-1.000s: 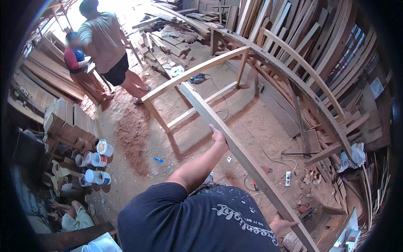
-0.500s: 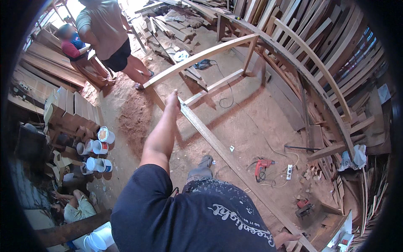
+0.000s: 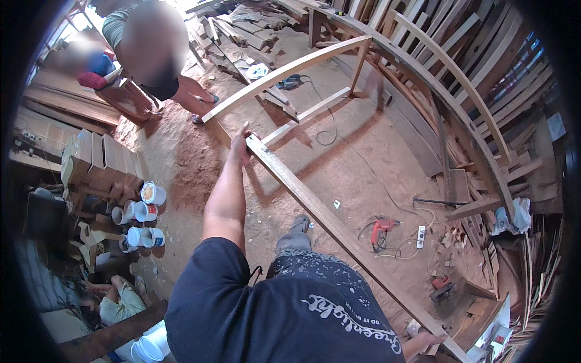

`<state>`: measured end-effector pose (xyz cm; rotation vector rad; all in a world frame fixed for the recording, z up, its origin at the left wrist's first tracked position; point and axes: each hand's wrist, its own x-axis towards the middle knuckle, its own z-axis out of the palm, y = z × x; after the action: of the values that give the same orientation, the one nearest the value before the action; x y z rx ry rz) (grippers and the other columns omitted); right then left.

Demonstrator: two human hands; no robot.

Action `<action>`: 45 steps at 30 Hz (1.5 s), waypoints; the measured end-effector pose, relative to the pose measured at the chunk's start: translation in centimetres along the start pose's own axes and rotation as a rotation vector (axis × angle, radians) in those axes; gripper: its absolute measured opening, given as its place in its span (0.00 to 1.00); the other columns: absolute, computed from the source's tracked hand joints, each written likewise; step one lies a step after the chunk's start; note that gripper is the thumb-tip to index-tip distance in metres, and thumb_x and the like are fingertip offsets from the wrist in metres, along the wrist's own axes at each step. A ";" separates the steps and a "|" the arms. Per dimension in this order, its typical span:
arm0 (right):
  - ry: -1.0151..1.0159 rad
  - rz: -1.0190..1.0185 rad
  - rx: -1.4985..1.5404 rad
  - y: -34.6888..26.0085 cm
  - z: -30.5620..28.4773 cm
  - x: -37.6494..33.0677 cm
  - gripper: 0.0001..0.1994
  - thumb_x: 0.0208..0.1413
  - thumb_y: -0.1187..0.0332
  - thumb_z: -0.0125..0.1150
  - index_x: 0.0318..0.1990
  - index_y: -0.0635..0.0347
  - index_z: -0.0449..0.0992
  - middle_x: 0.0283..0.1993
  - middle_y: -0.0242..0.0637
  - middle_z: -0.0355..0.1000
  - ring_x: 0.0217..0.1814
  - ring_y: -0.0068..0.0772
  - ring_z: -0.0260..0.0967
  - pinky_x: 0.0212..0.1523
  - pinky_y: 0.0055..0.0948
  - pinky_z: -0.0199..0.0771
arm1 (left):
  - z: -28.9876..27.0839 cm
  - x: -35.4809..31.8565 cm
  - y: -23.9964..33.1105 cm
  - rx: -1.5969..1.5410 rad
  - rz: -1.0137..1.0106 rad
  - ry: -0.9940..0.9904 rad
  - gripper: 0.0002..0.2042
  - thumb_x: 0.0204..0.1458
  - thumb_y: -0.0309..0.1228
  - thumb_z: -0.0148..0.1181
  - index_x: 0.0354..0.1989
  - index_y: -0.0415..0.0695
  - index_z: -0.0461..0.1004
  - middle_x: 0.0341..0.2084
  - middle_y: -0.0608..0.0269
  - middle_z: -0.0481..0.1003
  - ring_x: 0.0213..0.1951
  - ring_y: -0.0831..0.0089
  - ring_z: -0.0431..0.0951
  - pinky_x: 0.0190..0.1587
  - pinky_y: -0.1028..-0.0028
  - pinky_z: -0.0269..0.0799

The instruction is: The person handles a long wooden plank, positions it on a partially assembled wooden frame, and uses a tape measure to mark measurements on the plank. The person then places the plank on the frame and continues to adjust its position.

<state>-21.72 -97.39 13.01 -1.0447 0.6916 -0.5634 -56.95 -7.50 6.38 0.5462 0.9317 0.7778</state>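
A long wooden beam (image 3: 339, 227) slants across in front of me, from upper left to lower right. My left hand (image 3: 241, 144) is closed round its far end, thumb up along the edge. Toward the other end, at lower right, my right hand (image 3: 423, 340) grips the beam from its near side, its fingers partly hidden. Just beyond my left hand stands a wooden frame with a curved top rail (image 3: 284, 74), a leg and a straight lower rail (image 3: 321, 112). I cannot tell whether the beam touches the frame.
On the dusty floor lie a red power drill (image 3: 382, 233), a white power strip (image 3: 420, 237), cords and another red tool (image 3: 440, 287). A long curved bench (image 3: 445, 124) and stacked boards line the right. White buckets (image 3: 145, 236) stand left. Two people are at upper left, another person (image 3: 118, 299) at lower left.
The beam's far end has shifted a little to the left, and my left hand with it, its fingers now wrapped round the end. My right hand has moved slightly right and up.
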 end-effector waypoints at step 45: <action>0.016 -0.048 0.043 -4.8 0.7 2.3 0.37 0.64 0.37 0.50 0.68 0.58 0.65 0.66 0.42 0.67 0.67 0.46 0.67 0.70 0.52 0.68 | 6.9 -2.2 -15.6 0.375 0.138 0.712 0.15 0.62 0.39 0.64 0.50 0.42 0.78 0.41 0.58 0.83 0.40 0.63 0.84 0.44 0.62 0.79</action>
<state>-20.16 -100.52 17.04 -1.0190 0.6676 -0.6262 -46.38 -19.35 -0.17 0.6764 1.7341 0.9490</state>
